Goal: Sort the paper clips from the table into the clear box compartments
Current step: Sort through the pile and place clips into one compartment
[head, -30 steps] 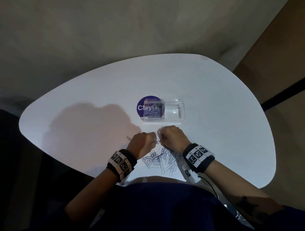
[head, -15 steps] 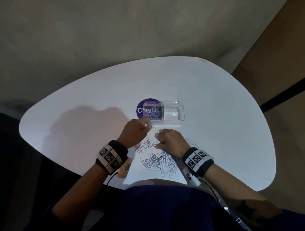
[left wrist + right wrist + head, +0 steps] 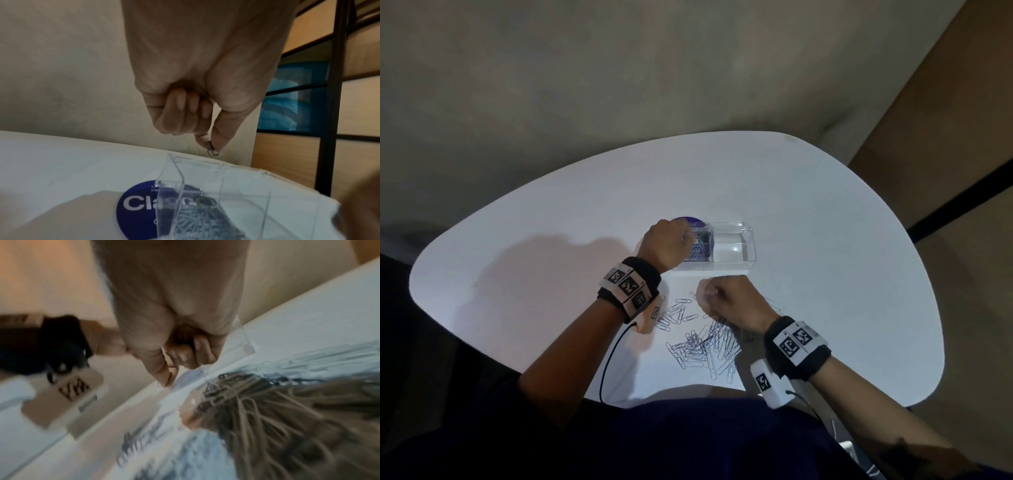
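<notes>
Left hand [image 3: 667, 245] above the left compartment of the clear box [image 3: 732, 253], thumb and forefinger pinching a small paper clip [image 3: 211, 151] just over the rim; remaining fingers [image 3: 185, 112] curled. The left compartment holds paper clips and overlies a round blue sticker [image 3: 135, 209]; the right compartment shows only clear plastic. Right hand [image 3: 736, 303] near the box's near side, fingers clenched with thumb against forefinger; whether a clip is held cannot be told from the blurred wrist view. Loose pile of paper clips [image 3: 705, 346] on the white table [image 3: 825, 240], near edge, between the wrists.
</notes>
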Action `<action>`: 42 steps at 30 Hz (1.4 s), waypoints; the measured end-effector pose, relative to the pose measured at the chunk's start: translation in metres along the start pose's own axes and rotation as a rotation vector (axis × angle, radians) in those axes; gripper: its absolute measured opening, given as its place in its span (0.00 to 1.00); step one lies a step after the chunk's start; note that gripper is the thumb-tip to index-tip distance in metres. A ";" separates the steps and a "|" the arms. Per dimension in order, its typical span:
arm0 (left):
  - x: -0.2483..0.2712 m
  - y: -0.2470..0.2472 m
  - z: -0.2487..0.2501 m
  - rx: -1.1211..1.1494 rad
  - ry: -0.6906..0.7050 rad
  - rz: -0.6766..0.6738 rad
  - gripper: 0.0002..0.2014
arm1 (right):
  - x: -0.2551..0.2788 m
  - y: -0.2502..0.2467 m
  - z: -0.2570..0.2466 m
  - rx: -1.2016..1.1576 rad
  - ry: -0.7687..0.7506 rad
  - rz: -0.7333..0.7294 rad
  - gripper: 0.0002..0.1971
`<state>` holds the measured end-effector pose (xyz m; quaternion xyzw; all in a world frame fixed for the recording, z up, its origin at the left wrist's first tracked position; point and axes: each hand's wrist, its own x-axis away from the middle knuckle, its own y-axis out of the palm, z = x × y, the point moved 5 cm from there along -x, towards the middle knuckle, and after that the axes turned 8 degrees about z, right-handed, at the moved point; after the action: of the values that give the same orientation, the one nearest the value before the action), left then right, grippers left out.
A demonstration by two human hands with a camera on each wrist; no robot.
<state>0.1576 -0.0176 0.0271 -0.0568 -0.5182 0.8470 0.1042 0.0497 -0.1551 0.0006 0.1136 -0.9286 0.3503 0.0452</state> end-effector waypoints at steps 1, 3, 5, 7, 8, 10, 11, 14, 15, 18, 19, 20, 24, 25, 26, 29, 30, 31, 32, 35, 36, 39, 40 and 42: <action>-0.002 0.002 0.002 -0.028 0.001 -0.013 0.10 | -0.002 -0.007 0.000 -0.035 0.032 0.017 0.16; -0.001 0.006 0.009 -0.103 0.020 -0.073 0.11 | -0.008 -0.022 -0.001 -0.098 0.071 0.052 0.10; 0.001 0.009 0.017 -0.142 0.045 -0.121 0.12 | -0.015 -0.035 -0.004 -0.161 0.103 0.094 0.12; -0.001 0.011 0.018 -0.108 0.036 -0.146 0.11 | -0.023 -0.046 -0.006 -0.228 0.155 0.124 0.12; -0.002 0.011 0.016 -0.080 0.029 -0.160 0.12 | -0.029 -0.049 -0.007 -0.239 0.185 0.136 0.11; -0.002 0.010 0.012 -0.007 0.036 -0.166 0.14 | -0.044 -0.055 -0.007 -0.234 0.235 0.148 0.12; -0.002 0.009 0.010 0.038 0.042 -0.161 0.15 | -0.051 -0.057 -0.008 -0.223 0.245 0.149 0.14; 0.001 -0.002 0.000 0.207 0.033 -0.067 0.16 | -0.071 -0.059 -0.014 -0.161 0.255 0.092 0.15; 0.003 -0.008 -0.005 0.256 0.039 -0.006 0.15 | -0.077 -0.057 -0.016 -0.131 0.255 0.068 0.15; 0.021 -0.023 -0.016 0.382 0.116 0.213 0.08 | -0.096 -0.049 -0.026 0.005 0.216 0.009 0.14; 0.027 -0.027 -0.019 0.375 0.111 0.265 0.08 | -0.102 -0.045 -0.031 0.073 0.188 -0.017 0.14; 0.033 -0.028 -0.024 0.358 0.089 0.292 0.08 | -0.106 -0.040 -0.038 0.143 0.159 -0.048 0.15; 0.051 -0.025 -0.036 0.330 -0.088 0.215 0.14 | -0.115 -0.027 -0.059 0.369 0.058 -0.112 0.05; 0.056 -0.023 -0.039 0.312 -0.108 0.202 0.15 | -0.116 -0.024 -0.061 0.409 0.030 -0.126 0.07; 0.061 -0.021 -0.043 0.307 -0.122 0.205 0.13 | -0.116 -0.021 -0.064 0.443 -0.002 -0.144 0.09; 0.074 -0.017 -0.054 0.330 -0.152 0.228 0.11 | -0.111 -0.015 -0.070 0.526 -0.081 -0.187 0.12; 0.077 -0.016 -0.056 0.320 -0.142 0.227 0.12 | -0.109 -0.014 -0.070 0.532 -0.103 -0.196 0.12; 0.080 -0.015 -0.057 0.303 -0.126 0.219 0.12 | -0.106 -0.014 -0.070 0.527 -0.121 -0.205 0.12; 0.082 -0.014 -0.058 0.283 -0.102 0.207 0.13 | -0.102 -0.016 -0.071 0.519 -0.131 -0.207 0.13; 0.087 -0.006 -0.064 0.185 -0.039 0.120 0.16 | -0.091 -0.026 -0.070 0.480 -0.150 -0.143 0.15; 0.089 -0.003 -0.067 0.154 -0.025 0.088 0.16 | -0.087 -0.029 -0.069 0.464 -0.154 -0.118 0.15; 0.098 0.007 -0.075 0.071 -0.005 -0.008 0.15 | -0.075 -0.032 -0.066 0.414 -0.186 -0.052 0.10; 0.102 0.010 -0.077 0.027 -0.006 -0.037 0.14 | -0.069 -0.031 -0.065 0.404 -0.196 -0.032 0.05; 0.110 0.014 -0.081 -0.060 -0.016 -0.057 0.13 | -0.055 -0.024 -0.061 0.365 -0.224 -0.015 0.04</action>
<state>0.0655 0.0726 -0.0214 -0.0386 -0.5455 0.8283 0.1223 0.1091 -0.1224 0.0527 0.1650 -0.8481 0.4977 -0.0769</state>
